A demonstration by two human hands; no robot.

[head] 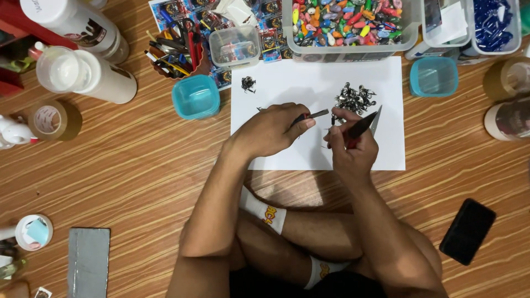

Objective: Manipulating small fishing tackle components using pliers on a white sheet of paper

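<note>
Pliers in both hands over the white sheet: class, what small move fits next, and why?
Probably bring the left hand pliers to the tiny piece at the right hand pliers; both tips already face each other, beside the metal pile.

Sheet of paper point(309, 83) lies centre frame on the floor point(138, 165). On it: large pile of metal bits point(353, 99) upper right, small pile point(248, 84) upper left. Both hands over sheet's lower half. Lidded tubs left point(195, 96) and right point(433, 76) of sheet. Bin of small pieces point(350, 27) above. Phone point(467, 230) lower right.
</note>
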